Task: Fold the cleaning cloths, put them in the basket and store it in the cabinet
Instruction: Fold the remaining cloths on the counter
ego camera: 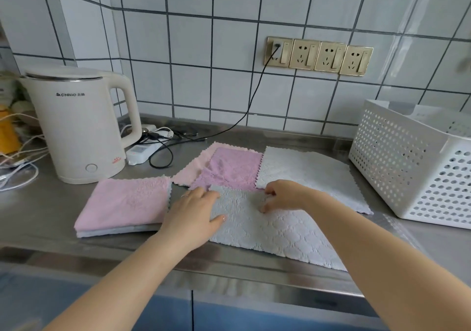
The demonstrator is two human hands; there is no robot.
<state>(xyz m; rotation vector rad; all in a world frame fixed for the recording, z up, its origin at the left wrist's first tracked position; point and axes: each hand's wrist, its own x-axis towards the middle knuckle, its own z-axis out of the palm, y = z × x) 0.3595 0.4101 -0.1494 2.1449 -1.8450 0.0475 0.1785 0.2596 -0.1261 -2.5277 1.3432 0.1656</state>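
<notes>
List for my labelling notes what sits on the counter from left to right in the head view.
Kettle → folded pink cloth → left hand → right hand → perforated white basket.

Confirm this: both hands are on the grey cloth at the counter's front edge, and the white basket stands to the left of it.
Wrong side. The head view shows the white basket to the right of the grey cloth; the kettle stands left. The left hand and right hand are on that cloth.

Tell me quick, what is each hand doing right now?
Left hand: open, fingers flat on the grey cloth.
Right hand: closed, pinching the same cloth.
</notes>
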